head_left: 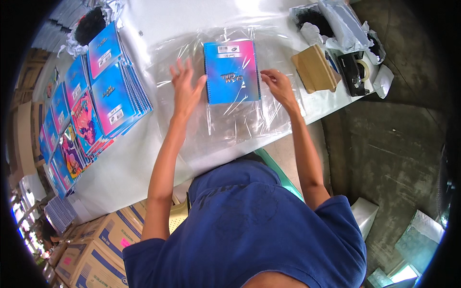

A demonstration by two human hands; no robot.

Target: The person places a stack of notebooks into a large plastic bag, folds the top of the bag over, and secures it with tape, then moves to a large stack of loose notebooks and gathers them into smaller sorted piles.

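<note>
On a white-covered table [115, 177], amid clear plastic film [233, 119], a blue-and-pink notebook [232, 67], long axis running near to far, was closely flanked by the spread-open left hand [186, 89] and the half-curled right hand [280, 88], whose grip, if any, could not be told.

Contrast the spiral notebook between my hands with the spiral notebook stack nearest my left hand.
The spiral notebook looks thin; the spiral notebook stack is thick, with many edges showing. The spiral notebook sits nearly straight in view; the spiral notebook stack tilts. The notebook's white label is at its far end; the stack's top label is at its near end. Both have blue-and-pink covers and spiral bindings.
</note>
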